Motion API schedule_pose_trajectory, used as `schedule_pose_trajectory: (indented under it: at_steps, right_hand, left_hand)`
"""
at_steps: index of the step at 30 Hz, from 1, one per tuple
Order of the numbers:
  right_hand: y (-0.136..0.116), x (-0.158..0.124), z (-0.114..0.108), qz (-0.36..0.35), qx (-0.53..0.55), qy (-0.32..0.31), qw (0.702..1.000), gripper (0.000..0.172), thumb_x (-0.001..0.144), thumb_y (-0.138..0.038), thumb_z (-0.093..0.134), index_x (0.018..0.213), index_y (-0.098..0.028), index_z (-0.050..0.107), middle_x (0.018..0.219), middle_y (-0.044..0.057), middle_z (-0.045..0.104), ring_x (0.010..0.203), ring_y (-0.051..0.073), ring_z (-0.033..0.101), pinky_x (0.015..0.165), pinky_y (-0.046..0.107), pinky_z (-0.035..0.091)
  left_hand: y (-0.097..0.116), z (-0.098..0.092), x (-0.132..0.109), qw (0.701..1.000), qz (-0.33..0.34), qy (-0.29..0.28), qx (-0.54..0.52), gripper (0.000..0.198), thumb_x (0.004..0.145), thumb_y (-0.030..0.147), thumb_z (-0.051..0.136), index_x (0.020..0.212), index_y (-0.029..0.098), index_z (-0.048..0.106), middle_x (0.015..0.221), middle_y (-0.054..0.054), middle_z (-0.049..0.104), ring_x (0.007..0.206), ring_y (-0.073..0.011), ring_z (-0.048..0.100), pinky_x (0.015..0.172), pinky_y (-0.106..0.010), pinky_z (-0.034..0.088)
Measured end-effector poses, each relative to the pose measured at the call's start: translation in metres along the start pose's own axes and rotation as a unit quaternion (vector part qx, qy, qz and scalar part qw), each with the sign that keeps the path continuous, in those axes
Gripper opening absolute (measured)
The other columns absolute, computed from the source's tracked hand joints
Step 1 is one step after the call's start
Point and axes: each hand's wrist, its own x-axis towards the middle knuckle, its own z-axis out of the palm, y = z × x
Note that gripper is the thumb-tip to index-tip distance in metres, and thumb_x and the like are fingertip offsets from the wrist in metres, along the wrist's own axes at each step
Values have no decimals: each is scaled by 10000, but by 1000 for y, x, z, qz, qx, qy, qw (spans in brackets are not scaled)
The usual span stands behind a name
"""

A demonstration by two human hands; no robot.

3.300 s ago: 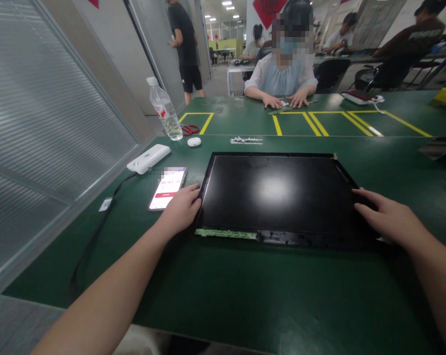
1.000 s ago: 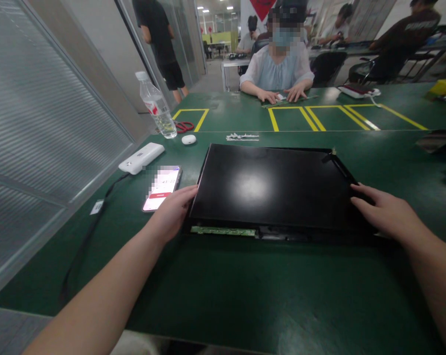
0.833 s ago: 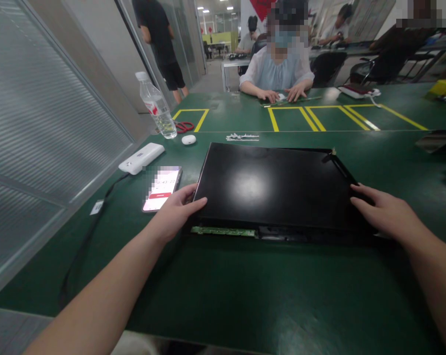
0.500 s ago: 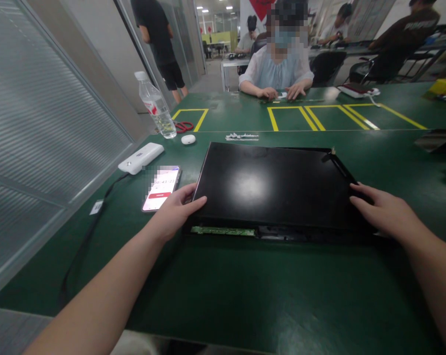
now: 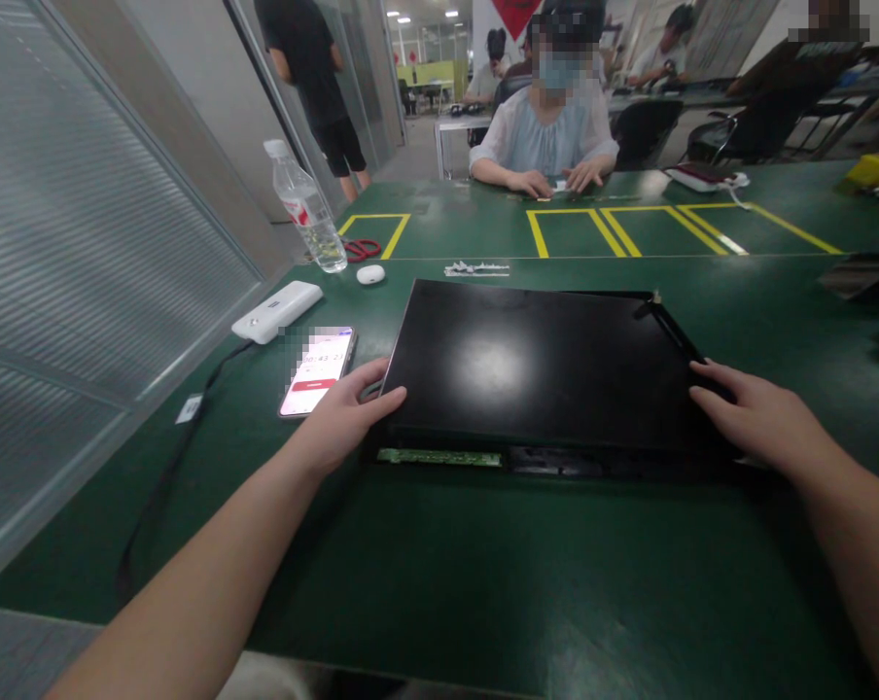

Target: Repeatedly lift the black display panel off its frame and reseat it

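A black, glossy flat screen panel point(image 5: 556, 369) lies over a black frame point(image 5: 677, 331) on the green table. Along the near edge a green circuit strip point(image 5: 439, 457) shows. My left hand point(image 5: 356, 408) grips the panel's left side, thumb on top and fingers at or under the edge, partly hidden. My right hand point(image 5: 756, 413) holds the right side, its thumb and index finger at the edge of panel and frame; the other fingers are out of sight. A small metallic bit sticks up at the far right corner of the frame.
Left of the panel lie a lit phone point(image 5: 319, 374), a white power bank point(image 5: 279, 311) with a black strap, and a white earbud case point(image 5: 370, 275). Behind stand a water bottle point(image 5: 308, 209) and red-handled scissors point(image 5: 363, 250). A person point(image 5: 545, 136) sits across the green table point(image 5: 483, 583).
Both hands stay almost still on the panel, which has barely shifted. The person across the table has moved their head and hands slightly.
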Motion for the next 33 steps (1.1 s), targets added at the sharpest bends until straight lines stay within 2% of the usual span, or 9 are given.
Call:
schedule_pose_trajectory:
  at_steps: [7, 11, 14, 19, 23, 29, 33]
  right_hand:
    - [-4, -1, -4, 45, 50, -22, 997, 641, 833, -501, 469, 1350, -200, 701, 1463, 110, 616, 1243, 363, 644, 1031, 526, 538]
    - [-3, -1, -3, 40, 47, -16, 998, 632, 839, -496, 458, 1341, -198, 703, 1449, 111, 628, 1253, 357, 639, 1060, 523, 518]
    - [-2, -1, -2, 38, 46, -12, 998, 621, 838, -491, 454, 1332, -211, 705, 1428, 109, 644, 1244, 352, 645, 1050, 514, 527]
    - [-7, -1, -7, 48, 57, -21, 997, 644, 808, -499, 459, 1331, -215, 703, 1445, 102, 632, 1269, 365, 628, 1070, 528, 508]
    - [-12, -4, -13, 69, 82, -41, 993, 678, 790, -509, 463, 1351, -201, 687, 1463, 110, 617, 1297, 373, 606, 1092, 525, 487]
    - [-5, -1, -12, 108, 97, -51, 988, 681, 784, -543, 503, 1368, -235, 670, 1249, 125, 728, 1057, 365, 704, 939, 531, 559]
    - [0, 2, -8, 105, 129, -5, 986, 678, 798, -540, 526, 1387, -227, 646, 1310, 129, 706, 1112, 358, 692, 975, 525, 547]
  left_hand:
    - [5, 2, -3, 1000, 29, 2, -8, 616, 705, 436, 916, 1273, 254, 759, 1344, -88, 734, 1345, -380, 595, 1114, -468, 497]
    - [6, 3, -4, 999, 51, 10, -5, 584, 724, 429, 907, 1261, 245, 767, 1406, -97, 697, 1389, -372, 556, 1157, -460, 445]
    - [4, 3, -4, 998, 57, 7, -24, 553, 739, 424, 896, 1248, 245, 775, 1417, -101, 688, 1391, -368, 555, 1159, -446, 441]
    - [0, 2, -4, 996, 73, -11, -56, 599, 782, 388, 871, 1349, 262, 725, 1389, -95, 707, 1385, -360, 566, 1158, -441, 453]
    - [-1, 2, -5, 993, 93, -23, -73, 566, 819, 338, 845, 1365, 265, 715, 1444, -81, 672, 1406, -358, 546, 1163, -442, 460]
    - [-1, 3, -5, 989, 117, -36, -83, 531, 840, 290, 824, 1360, 263, 718, 1484, -75, 641, 1410, -343, 543, 1142, -419, 482]
    - [2, 4, -6, 988, 131, -36, -77, 528, 832, 308, 829, 1348, 260, 726, 1495, -74, 630, 1420, -358, 528, 1138, -426, 483]
